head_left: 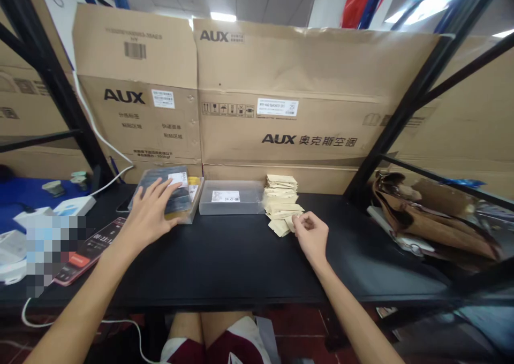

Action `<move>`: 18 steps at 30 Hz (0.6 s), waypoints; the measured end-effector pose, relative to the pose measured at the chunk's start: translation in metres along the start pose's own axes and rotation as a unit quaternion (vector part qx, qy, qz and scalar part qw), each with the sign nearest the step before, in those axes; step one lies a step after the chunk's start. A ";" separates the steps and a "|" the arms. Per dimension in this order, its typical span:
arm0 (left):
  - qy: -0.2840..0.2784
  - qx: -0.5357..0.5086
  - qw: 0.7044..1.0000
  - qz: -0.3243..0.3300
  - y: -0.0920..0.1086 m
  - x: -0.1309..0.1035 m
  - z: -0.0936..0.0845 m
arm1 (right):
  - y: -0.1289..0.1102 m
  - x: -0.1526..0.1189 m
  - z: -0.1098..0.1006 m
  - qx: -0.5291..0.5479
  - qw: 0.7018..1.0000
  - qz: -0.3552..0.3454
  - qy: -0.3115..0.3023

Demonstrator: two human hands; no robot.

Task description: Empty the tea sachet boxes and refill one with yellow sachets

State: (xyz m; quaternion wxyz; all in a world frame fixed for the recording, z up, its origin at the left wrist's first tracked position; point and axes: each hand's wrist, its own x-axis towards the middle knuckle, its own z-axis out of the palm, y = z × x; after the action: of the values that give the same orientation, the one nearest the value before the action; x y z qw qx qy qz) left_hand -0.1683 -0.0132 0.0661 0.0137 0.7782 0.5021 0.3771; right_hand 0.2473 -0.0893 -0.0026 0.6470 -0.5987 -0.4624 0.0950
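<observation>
My left hand (155, 209) reaches over a clear plastic box (194, 209) at the left, fingers spread and apparently resting on the dark packets (155, 179) in it. A white label (178, 180) shows beside its fingertips. My right hand (311, 233) is closed in a pinch on the edge of a small cream paper packet (289, 224) at the near end of a pile. More such packets (281, 192) lie stacked and overlapping behind it. Between my hands stands a second translucent plastic box (209, 203) with a white label (225, 196).
Cardboard panels (236, 75) wall off the back of the black table (225, 267). A phone (90, 251) and white power strip (74, 206) with cables lie at left. On the right, a brown bag (433, 219) sits past a black metal post (385, 128).
</observation>
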 end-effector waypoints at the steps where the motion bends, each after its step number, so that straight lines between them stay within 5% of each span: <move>1: -0.024 0.056 0.998 0.013 -0.014 -0.001 0.000 | -0.002 -0.002 0.002 0.003 1.000 -0.009 -0.005; 5: 0.020 0.151 0.984 0.090 -0.049 -0.013 0.011 | -0.010 -0.010 0.009 0.016 0.999 -0.040 -0.031; 9: 0.119 0.139 0.972 0.146 -0.045 -0.024 0.019 | -0.020 -0.026 0.022 0.046 0.995 -0.047 -0.081; 13: 0.243 0.082 0.958 0.131 -0.010 -0.029 0.028 | -0.043 -0.050 0.064 0.110 0.967 0.006 -0.229; 16: 0.283 0.038 0.946 0.153 0.031 -0.034 0.046 | -0.072 -0.063 0.108 0.273 0.889 0.107 -0.353; 18: 0.258 0.018 0.946 0.197 0.059 -0.039 0.062 | -0.091 -0.063 0.133 0.381 0.836 0.169 -0.356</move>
State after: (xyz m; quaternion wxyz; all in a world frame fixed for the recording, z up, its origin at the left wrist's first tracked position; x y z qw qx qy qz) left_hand -0.0935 -0.0515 0.0227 -0.2054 0.7375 0.3320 0.5510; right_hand 0.0786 -0.0649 0.0260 0.5883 -0.2987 -0.4798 0.5782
